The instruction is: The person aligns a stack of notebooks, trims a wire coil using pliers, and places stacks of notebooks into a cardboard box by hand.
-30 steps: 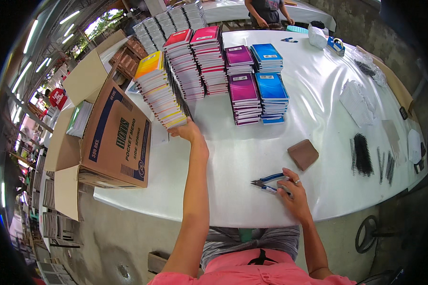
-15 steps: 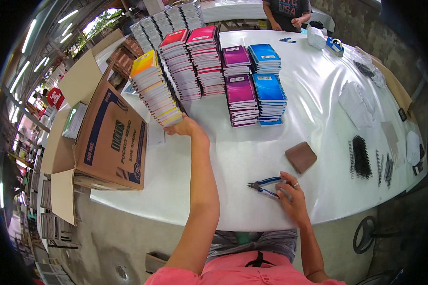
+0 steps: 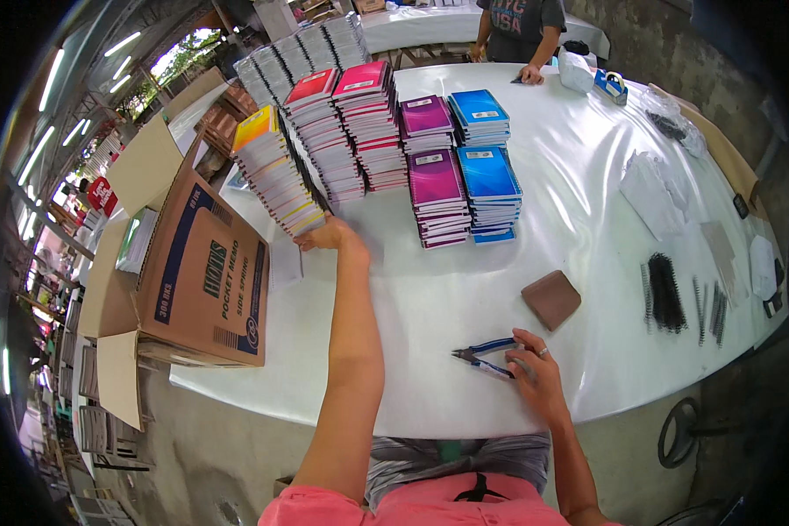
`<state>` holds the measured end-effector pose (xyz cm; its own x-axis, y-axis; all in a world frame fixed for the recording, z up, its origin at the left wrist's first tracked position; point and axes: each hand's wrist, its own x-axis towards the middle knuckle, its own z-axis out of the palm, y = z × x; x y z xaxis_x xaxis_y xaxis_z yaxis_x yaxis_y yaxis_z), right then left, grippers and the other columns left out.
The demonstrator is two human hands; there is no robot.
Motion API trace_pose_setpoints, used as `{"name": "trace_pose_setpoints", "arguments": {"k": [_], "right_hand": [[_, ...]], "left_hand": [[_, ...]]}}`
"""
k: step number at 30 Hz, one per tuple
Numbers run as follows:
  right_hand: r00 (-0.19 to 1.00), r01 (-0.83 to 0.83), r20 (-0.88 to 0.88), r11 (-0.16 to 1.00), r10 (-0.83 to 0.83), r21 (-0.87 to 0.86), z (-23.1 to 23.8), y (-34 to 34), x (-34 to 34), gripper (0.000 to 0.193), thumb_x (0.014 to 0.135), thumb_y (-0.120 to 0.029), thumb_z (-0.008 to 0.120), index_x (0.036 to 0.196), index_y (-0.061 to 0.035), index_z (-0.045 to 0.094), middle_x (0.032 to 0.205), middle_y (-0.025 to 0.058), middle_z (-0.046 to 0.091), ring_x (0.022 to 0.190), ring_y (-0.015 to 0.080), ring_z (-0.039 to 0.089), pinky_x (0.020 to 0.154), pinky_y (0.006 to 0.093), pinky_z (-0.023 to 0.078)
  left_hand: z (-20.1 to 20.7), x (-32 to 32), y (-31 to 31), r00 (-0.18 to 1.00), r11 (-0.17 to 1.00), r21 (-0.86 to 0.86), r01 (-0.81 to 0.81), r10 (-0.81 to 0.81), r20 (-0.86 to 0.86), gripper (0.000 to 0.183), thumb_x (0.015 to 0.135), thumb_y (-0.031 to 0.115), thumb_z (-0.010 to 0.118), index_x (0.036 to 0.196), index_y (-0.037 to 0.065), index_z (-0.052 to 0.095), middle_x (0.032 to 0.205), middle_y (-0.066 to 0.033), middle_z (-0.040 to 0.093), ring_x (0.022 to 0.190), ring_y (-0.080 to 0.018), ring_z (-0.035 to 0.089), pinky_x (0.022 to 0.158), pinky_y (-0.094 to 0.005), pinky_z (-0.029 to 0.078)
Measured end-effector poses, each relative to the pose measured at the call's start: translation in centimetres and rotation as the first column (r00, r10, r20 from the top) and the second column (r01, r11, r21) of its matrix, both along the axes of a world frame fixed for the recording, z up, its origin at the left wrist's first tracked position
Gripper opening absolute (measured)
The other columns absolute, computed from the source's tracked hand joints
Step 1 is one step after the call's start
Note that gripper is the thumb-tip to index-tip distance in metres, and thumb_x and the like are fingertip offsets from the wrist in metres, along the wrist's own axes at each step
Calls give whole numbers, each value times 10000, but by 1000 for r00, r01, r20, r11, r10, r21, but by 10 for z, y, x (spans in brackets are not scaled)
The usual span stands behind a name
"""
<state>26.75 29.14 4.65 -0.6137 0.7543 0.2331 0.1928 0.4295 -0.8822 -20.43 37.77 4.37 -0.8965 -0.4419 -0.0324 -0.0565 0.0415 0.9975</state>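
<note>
Pliers (image 3: 493,344) with blue handles sit at the near edge of the table (image 3: 438,302), jaws parted and pointing left, the right hand (image 3: 533,368) curled loosely around the handle ends with thumb and forefinger apart; so light a hold probably keeps the tool within reach while the other arm stretches. The left hand (image 3: 329,235) reaches far left to the foot of the yellow stack (image 3: 276,180), fingers bent against its lowest notebooks; whether they pinch or merely press I cannot tell, as the stack hides part of them. That stack leans, so touching it low may help steady it. It stands between the open carton (image 3: 206,272) on the left and the red stack (image 3: 324,131), while purple notebooks (image 3: 438,180) and blue notebooks (image 3: 489,175) stand farther right, seemingly sorted by colour. Black coils (image 3: 668,294) lie well to the right, perhaps to leave the middle free for handling
</note>
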Motion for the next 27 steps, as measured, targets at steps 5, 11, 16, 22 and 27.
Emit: {"name": "trace_pose_setpoints", "arguments": {"k": [5, 11, 16, 22, 27], "right_hand": [[1000, 10, -18, 1000, -10, -6, 3, -1, 0, 189, 819, 73, 632, 993, 4, 658, 1350, 141, 526, 1192, 309, 551, 967, 383, 468], [1000, 7, -16, 998, -8, -55, 9, -5, -3, 157, 833, 67, 626, 978, 13, 653, 1327, 138, 543, 1190, 303, 553, 968, 378, 468], [998, 57, -7, 995, -58, -85, 14, -3, -3, 174, 815, 83, 619, 968, 13, 668, 1314, 121, 560, 1186, 283, 553, 994, 369, 446], [998, 48, 34, 999, -48, 1, 9, 0, -3, 148, 841, 70, 624, 975, 16, 659, 1302, 139, 560, 1177, 294, 565, 959, 365, 477], [998, 57, 37, 998, -56, -13, 9, -1, -4, 141, 842, 67, 622, 966, 15, 664, 1292, 127, 572, 1163, 282, 576, 988, 365, 460]], "left_hand": [[29, 8, -4, 997, 898, 435, 70, -54, -47, 716, 974, 302, 498, 1482, -17, 108, 1467, -254, 248, 1315, -387, 406, 1111, -427, 404], [10, -22, -10, 995, 994, -20, 104, -104, 0, 953, 831, 73, 713, 1479, -77, 30, 1480, -341, 186, 1343, -420, 366, 1115, -453, 388], [3, -43, -2, 978, 964, -168, 208, -202, 54, 1024, 782, 79, 756, 1466, -109, 18, 1422, -403, 225, 1296, -466, 396, 1097, -441, 415], [-16, -73, 11, 991, 962, -249, 110, -125, -45, 1061, 705, 223, 847, 1417, -165, 163, 1257, -383, 472, 1160, -460, 526, 994, -443, 478], [-43, -123, 4, 962, 902, -380, 204, -257, -94, 1073, 742, 238, 822, 1440, -155, 107, 1317, -381, 435, 1226, -445, 488, 1048, -453, 436]]}}
